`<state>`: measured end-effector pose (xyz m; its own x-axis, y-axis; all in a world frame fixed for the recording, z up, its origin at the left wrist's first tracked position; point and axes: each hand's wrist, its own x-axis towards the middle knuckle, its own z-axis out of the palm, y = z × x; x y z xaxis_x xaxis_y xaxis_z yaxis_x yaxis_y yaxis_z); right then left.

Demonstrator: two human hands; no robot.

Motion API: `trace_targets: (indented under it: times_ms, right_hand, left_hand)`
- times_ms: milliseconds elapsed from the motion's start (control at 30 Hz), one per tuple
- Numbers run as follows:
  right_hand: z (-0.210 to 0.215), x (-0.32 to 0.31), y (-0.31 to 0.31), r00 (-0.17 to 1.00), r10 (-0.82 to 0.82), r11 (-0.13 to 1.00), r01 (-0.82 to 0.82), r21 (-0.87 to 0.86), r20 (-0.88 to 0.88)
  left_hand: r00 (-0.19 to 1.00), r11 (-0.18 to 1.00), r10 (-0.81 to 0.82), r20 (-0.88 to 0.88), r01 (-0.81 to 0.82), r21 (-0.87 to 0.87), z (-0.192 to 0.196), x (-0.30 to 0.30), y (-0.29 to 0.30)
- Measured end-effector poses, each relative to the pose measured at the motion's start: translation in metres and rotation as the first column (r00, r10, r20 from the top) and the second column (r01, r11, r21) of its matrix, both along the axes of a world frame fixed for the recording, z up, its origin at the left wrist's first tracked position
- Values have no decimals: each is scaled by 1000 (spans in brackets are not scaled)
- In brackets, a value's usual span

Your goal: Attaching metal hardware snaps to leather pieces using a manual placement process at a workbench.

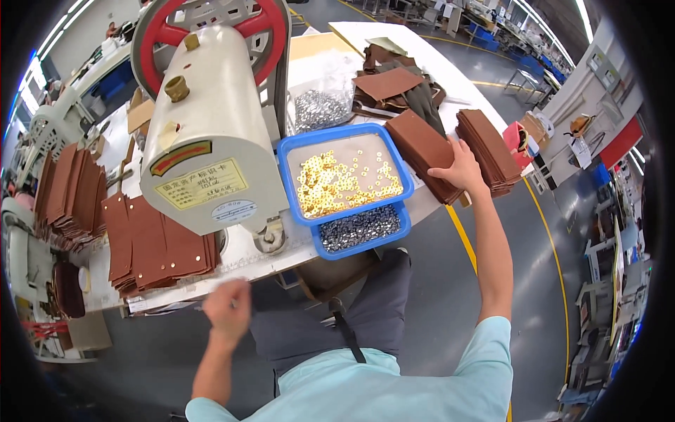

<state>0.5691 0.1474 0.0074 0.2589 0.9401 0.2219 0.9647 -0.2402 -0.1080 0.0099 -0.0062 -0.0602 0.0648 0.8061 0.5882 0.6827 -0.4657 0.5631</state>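
Note:
My right hand (460,170) reaches out to a stack of brown leather pieces (422,151) on the right side of the table. Its thumb and fingers are spread apart over the stack's right edge, touching it. A second brown stack (489,151) lies just beyond that hand. My left hand (228,311), slightly blurred, is closed in front of the table's near edge. A small grey glint shows at its fingers; what it is I cannot make out. Brown leather pieces with gold-coloured metal dots (165,243) lie close to this hand, left of the press machine (211,133).
A blue tray (285,169) holds gold rings; a lower blue tray (323,252) holds dark silver metal parts. Behind them are a clear bag of metal parts (320,109) and a dark heap of leather goods (397,77). More brown stacks (70,190) stand far left. The machine has a red wheel (271,35).

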Motion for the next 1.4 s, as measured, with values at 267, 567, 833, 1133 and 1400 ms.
trace_targets:
  times_ms: [267, 567, 833, 1133, 1400]
  right_hand:
    - [19, -6, 12, 998, -19, 981, 7, -192, -59]
    - [24, -3, 11, 987, 129, 963, -147, -226, -92]
    - [3, 10, 10, 990, 142, 965, -135, -226, 16]
    - [23, -170, -126, 716, 632, 503, -670, 545, 297]
    - [4, -226, -160, 342, 937, 333, -815, 474, -70]
  left_hand:
    - [941, 931, -99, 323, 203, -304, -39, 91, -47]
    - [940, 883, -112, 321, 243, -403, -37, 91, -42]
    - [923, 870, -180, 340, 310, -383, -29, 105, -34]
    - [520, 670, -144, 842, 677, -303, 31, 142, -3]
    - [430, 692, 218, 876, 565, -449, 8, 136, 9]
